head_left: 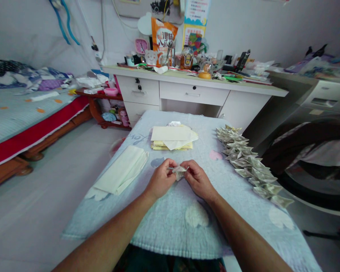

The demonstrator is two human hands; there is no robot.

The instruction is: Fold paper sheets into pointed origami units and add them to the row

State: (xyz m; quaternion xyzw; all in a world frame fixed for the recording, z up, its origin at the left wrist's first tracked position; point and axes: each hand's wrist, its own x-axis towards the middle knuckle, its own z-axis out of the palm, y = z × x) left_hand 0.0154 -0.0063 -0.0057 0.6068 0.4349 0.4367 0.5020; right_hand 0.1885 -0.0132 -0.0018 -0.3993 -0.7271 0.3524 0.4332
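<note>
A small piece of folded paper [179, 173] is held between my two hands over the middle of the cloth-covered table. My left hand [163, 178] pinches its left side, fingers closed. On the opposite side, my right hand [197, 177] grips the paper between thumb and fingers. Beyond the hands lies a stack of yellowish paper sheets [171, 134], with a loose sheet jutting out at the right. To the left rests a pile of pale folded paper [120, 170]. Folded paper pieces with pointed tips [251, 162] stand in rows along the right side.
A pale blue cloth [158, 226] covers the table. Behind it stands a white desk [192, 92] crowded with jars, an orange bag [163, 39] and a pink clock [141, 46]. A bed [25, 121] is at the left, a front-loading washing machine [314, 143] at the right.
</note>
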